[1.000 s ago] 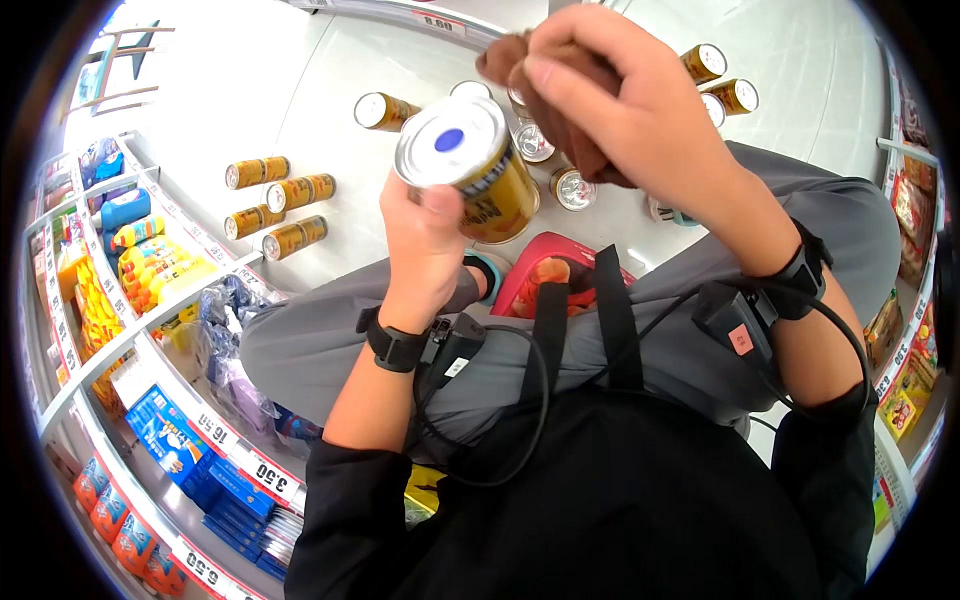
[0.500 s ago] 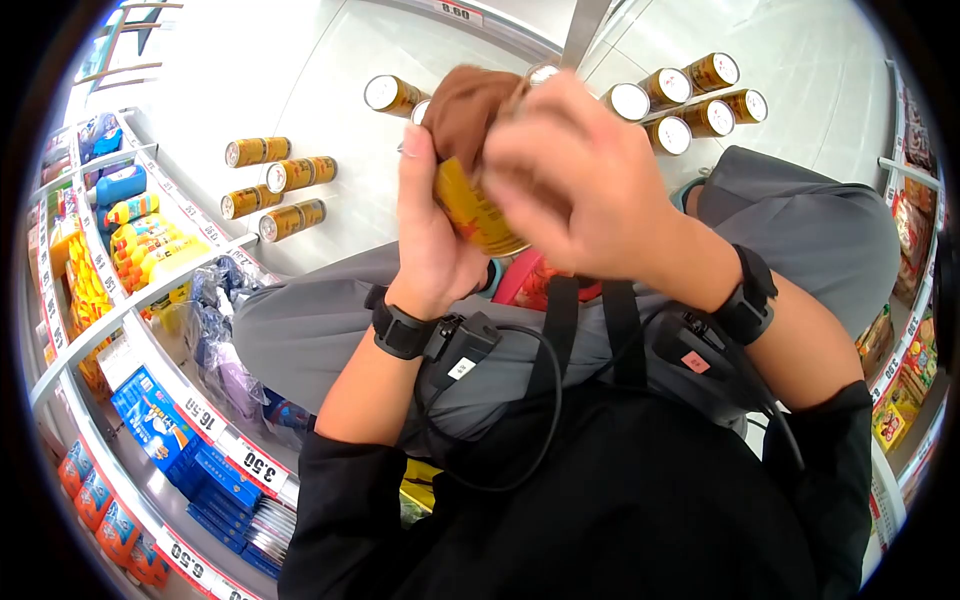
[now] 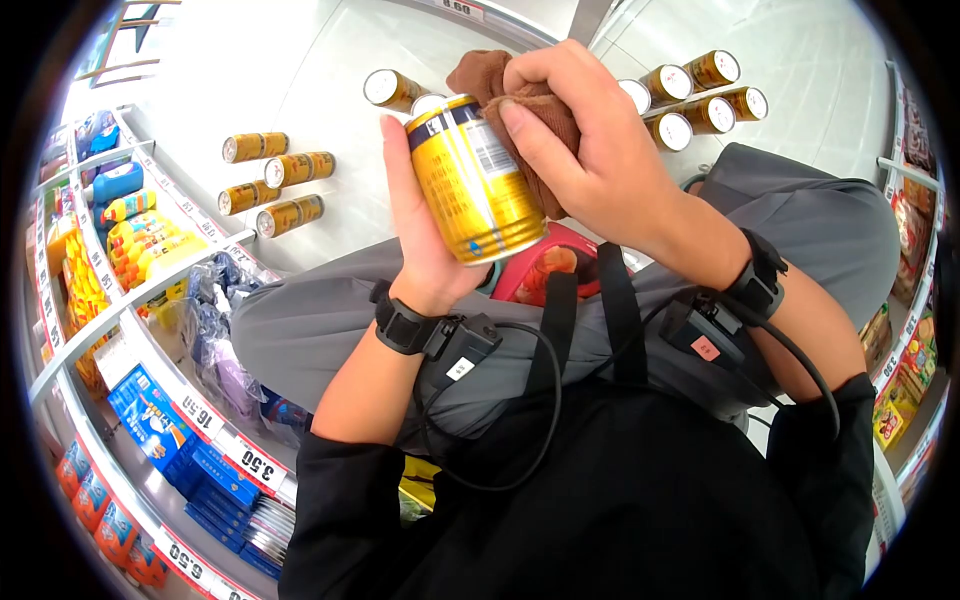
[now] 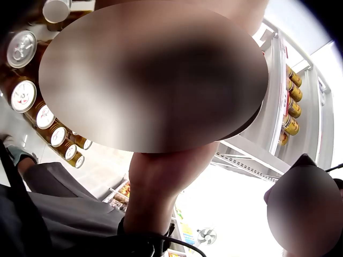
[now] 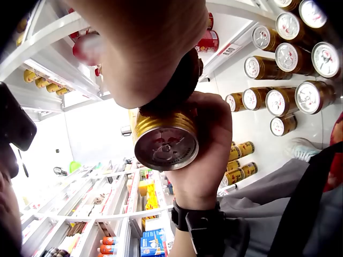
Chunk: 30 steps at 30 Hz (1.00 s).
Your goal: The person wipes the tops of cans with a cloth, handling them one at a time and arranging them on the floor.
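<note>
"Where's the gold can (image 3: 475, 180)?"

"In the left hand (image 3: 425, 255), tilted. The thumb lies along the can's left side; the other fingers are hidden behind it, so I can't tell how they sit."

"And the right hand (image 3: 605, 150)?"

"At the can's right side, fingers curled closely round a brown cloth (image 3: 483, 73) that touches the can."

"Anything else near it?"

"Floor cans (image 3: 305, 170) stand to its left, with another cluster (image 3: 712, 118) to its right, beyond the right hand."
</note>
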Motion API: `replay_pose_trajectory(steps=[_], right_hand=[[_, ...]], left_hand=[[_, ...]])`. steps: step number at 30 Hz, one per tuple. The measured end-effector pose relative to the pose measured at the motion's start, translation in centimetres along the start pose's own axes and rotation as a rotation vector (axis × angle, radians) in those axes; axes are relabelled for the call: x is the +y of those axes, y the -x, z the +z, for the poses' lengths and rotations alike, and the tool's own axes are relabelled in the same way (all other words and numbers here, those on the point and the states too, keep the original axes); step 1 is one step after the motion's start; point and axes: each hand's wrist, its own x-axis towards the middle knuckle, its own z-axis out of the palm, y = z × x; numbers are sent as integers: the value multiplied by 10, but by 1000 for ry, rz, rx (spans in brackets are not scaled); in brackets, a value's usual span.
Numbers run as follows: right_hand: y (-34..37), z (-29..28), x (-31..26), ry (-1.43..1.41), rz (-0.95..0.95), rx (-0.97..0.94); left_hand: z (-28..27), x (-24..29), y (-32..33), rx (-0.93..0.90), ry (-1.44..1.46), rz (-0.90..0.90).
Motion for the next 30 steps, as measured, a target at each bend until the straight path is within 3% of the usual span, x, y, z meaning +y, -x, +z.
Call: replay_pose_trajectory(steps=[2,4,8,12,14,16,18,20,22,23,24,26,30], right_hand=[[1,-3,1,4,20,-35],[1,-5,3,80,12,-45],[6,-2,1,82,57,-57],[12,1,-9,135,-50,-92],[16,2,-11,107,-120,-178],[16,1,-16,93,-146,-190],[15,-1,-17,171,-247,-230],[14,0,-14,166,-237,-236],[13,1,-11,130,-81,-177],[12,-1,-12,114,56,-200],[12,-2,-8,115,55,-206],[11,-1,1,79,155,-182],[5,-2,4,93,203,-133]], left_hand=[[3,-1,-1,22,-41,-4],[11,-3,-4,191,-193,-20],[6,-4,-1,-9,39,-120],[8,-7,0,4,42,-108],[8,-7,-2,127,38,-72],[1,-7,-3,61,90,-94],[-2,-8,-2,171,49,-83],[-7,-10,-3,117,94,-87],[1,-14,-3,268,214,-96],[-4,-18,0,188,234,-88],[-1,-19,-1,187,238,-85],[9,-22,-4,428,182,4],[17,-19,-8,448,105,14]])
